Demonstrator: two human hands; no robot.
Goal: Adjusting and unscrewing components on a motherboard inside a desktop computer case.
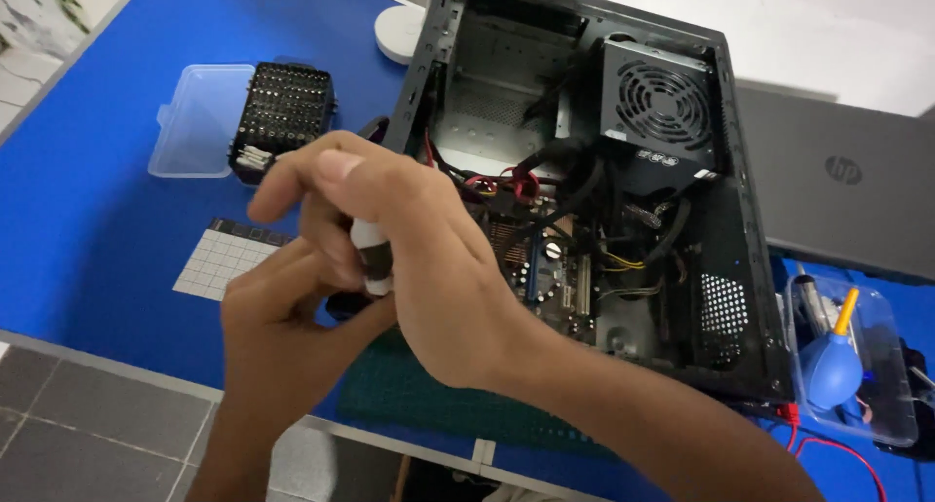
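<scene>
My right hand (419, 239) is wrapped around a small tool with a white and dark handle (370, 254), held upright above the front of the table. My left hand (282, 312) comes up from below and its fingers pinch the lower end of the same tool, where a dark part shows. Both hands meet just left of an open black computer case (730, 259) lying on its side, with its motherboard (545, 268), cables and power supply (662, 103) exposed.
A black bit set (282, 112) with its clear lid (200, 117) lies at the back left on the blue table (107, 220). A gridded white mat (219, 263), a white round object (399, 30), a grey laptop (838, 190) and a clear box holding a blue blower (838, 366) are around.
</scene>
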